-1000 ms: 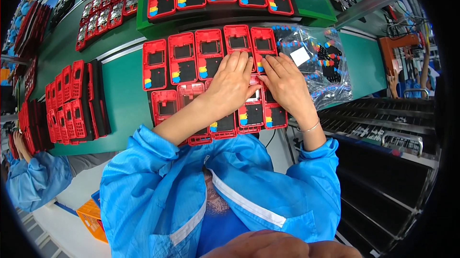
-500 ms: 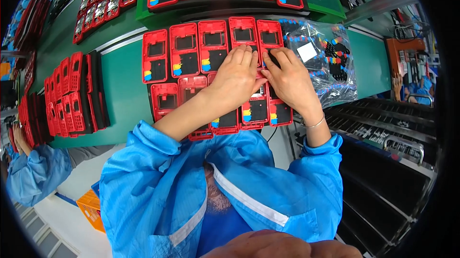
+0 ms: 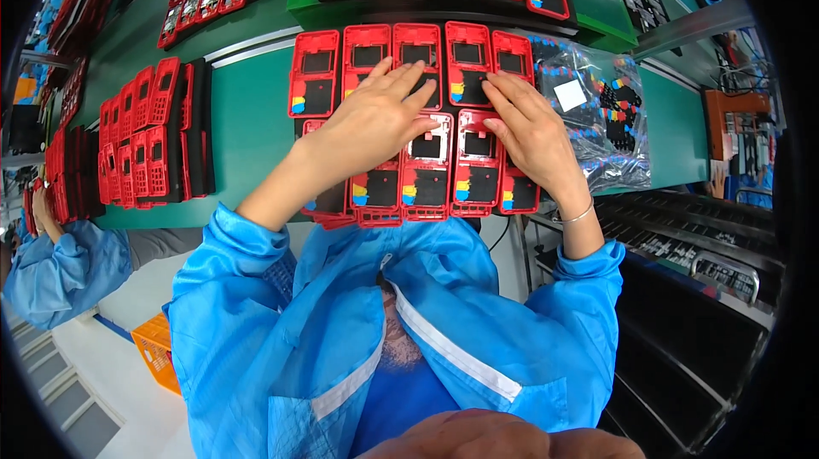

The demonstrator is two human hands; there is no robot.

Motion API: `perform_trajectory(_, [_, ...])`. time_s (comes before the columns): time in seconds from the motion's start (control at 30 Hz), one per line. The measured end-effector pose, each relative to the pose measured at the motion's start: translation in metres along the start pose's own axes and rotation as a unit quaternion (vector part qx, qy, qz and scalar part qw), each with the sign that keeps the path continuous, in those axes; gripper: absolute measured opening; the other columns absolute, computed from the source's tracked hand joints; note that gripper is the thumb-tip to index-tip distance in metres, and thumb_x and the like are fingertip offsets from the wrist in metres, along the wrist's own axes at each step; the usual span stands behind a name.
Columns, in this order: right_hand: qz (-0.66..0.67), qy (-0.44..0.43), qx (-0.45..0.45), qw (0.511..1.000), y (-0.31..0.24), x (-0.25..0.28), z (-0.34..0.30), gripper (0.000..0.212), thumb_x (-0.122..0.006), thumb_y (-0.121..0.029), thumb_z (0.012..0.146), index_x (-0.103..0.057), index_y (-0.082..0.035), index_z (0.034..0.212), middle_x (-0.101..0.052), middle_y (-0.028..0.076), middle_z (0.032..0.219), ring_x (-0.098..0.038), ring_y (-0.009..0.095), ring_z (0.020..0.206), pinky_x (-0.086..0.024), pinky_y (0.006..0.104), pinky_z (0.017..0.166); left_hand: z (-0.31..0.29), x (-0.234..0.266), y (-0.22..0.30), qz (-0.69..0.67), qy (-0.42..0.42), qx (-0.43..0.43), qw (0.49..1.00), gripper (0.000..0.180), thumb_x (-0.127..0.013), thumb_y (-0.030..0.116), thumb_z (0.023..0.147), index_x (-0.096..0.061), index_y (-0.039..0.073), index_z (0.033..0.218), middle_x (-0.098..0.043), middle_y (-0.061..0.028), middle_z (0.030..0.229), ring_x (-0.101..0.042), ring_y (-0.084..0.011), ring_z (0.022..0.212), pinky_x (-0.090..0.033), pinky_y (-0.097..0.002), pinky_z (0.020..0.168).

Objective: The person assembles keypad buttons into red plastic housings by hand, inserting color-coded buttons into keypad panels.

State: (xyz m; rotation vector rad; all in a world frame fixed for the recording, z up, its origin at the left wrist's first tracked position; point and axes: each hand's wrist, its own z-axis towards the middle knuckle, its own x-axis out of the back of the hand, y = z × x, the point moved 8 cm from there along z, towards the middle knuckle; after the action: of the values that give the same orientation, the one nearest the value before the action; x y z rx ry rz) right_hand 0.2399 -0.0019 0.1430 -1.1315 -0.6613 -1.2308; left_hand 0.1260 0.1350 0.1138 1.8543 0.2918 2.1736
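Red plastic phone-like housings (image 3: pixel 467 58) lie in two rows on a black tray in front of me. Each has a small window, a dark panel and a blob of yellow, red and blue keypad pieces. My left hand (image 3: pixel 381 113) is open, fingers spread over the middle housings of the back row, its thumb near a front-row housing (image 3: pixel 426 148). On the right, my right hand (image 3: pixel 537 130) is open too, fingers stretched over the right-hand housings, fingertips at the edge of a back-row one. I see nothing held in either hand. My left hand and forearm cover several housings.
A clear plastic bag (image 3: pixel 618 152) of dark keypad parts lies right of the tray. Stacked trays of red housings (image 3: pixel 141 148) stand on the left of the green table (image 3: pixel 252 109). Beyond is a green-edged tray (image 3: pixel 597 28) of more housings. A co-worker's blue sleeve (image 3: pixel 64 267) shows far left.
My hands were close together over the middle of the tray. They have parted, the left hand moving left with its fingers spreading. The whole view has shifted slightly.
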Motion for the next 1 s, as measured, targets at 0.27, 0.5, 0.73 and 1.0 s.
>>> perform_trajectory(0.27, [-0.071,-0.060,0.071,0.993,-0.022,-0.026,0.010,0.045,-0.075,-0.024,0.091,-0.067,0.003,0.126,-0.067,0.017,0.134,-0.061,0.032,0.130,-0.044,0.0481,0.116,-0.012,-0.004,0.005,0.068,0.041,-0.016,0.997,0.064,-0.066,0.039,0.100,-0.056,-0.009,0.141,-0.050,-0.0298,0.152,-0.045,-0.0408,0.146,-0.030,-0.0526,0.125])
perform_trajectory(0.5, [-0.027,-0.166,0.031,0.985,-0.076,-0.054,-0.044,0.102,-0.074,-0.053,0.080,-0.038,0.008,0.153,-0.033,0.029,0.163,-0.034,0.043,0.152,-0.028,0.0527,0.126,-0.016,-0.016,-0.001,0.050,0.032,-0.012,0.998,0.075,-0.063,0.045,0.100,-0.046,-0.008,0.150,-0.040,-0.0256,0.161,-0.033,-0.0375,0.154,-0.024,-0.0514,0.127])
perform_trajectory(0.73, [-0.036,-0.155,0.003,0.987,-0.076,-0.056,-0.037,0.104,-0.072,-0.055,0.080,-0.036,0.008,0.154,-0.033,0.028,0.163,-0.032,0.043,0.153,-0.026,0.0535,0.127,-0.022,-0.012,-0.004,0.023,0.042,-0.011,0.999,0.078,-0.066,0.044,0.098,-0.042,-0.008,0.152,-0.040,-0.0250,0.161,-0.033,-0.0373,0.154,-0.023,-0.0521,0.128])
perform_trajectory(1.0, [-0.058,-0.109,0.045,0.991,-0.122,-0.078,-0.052,0.067,-0.072,-0.036,0.090,-0.057,0.006,0.141,-0.049,0.020,0.155,-0.044,0.035,0.148,-0.033,0.0520,0.124,-0.120,-0.006,0.043,0.002,-0.026,0.024,0.999,0.065,-0.065,0.032,0.095,-0.052,-0.009,0.144,-0.048,-0.0261,0.155,-0.043,-0.0388,0.148,-0.030,-0.0556,0.124])
